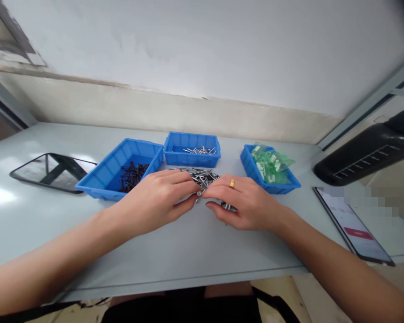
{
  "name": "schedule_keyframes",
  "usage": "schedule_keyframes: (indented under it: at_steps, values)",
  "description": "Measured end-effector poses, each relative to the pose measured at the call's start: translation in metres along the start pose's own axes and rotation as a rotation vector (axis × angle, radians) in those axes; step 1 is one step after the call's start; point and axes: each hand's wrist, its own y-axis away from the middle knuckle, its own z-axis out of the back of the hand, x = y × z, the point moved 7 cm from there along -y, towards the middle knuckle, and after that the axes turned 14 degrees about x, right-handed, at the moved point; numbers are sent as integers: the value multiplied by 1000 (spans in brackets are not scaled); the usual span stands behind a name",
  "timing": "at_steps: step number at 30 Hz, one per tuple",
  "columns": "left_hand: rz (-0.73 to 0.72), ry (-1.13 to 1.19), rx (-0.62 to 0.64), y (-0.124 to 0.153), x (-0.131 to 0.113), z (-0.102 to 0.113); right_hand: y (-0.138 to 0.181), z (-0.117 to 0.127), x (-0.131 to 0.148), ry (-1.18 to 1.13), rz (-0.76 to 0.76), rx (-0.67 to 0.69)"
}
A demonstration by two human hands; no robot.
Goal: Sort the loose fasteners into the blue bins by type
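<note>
A pile of thin silver metal pins with small heads (204,176) lies on the table between my two hands; their exact kind is too small to tell. My left hand (166,193) curls in from the left, thumb and forefinger close together, a round-headed pin at their tips. My right hand (245,202), with a gold ring, bends over the pile's right side. Several pins show between its thumb and fingers. The fingers partly hide the pile.
Behind the pile, a blue bin (191,159) contains thin silver pins. To the left, a larger blue bin (103,177) has dark screws. A right-hand blue bin (251,163) carries green plastic packets (272,165). Beyond are a black-framed stand (54,172), a phone (353,224) and a black bottle (366,150).
</note>
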Motion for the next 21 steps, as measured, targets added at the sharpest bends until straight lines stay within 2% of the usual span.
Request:
schedule_keyframes:
  at_steps: [13, 16, 19, 21]
  values:
    - [-4, 4, 14, 1, 2, -4, -2, -3, 3, 16, -1, 56]
    - [-7, 52, -33, 2, 2, 2, -1, -3, -4, 37, -79, 41]
    - [-31, 129, -140, 6, -2, 13, 0, -6, -14, 18, -207, 82]
    - [-64, 157, -195, 8, -5, 19, -1, -9, -16, -40, -217, 107]
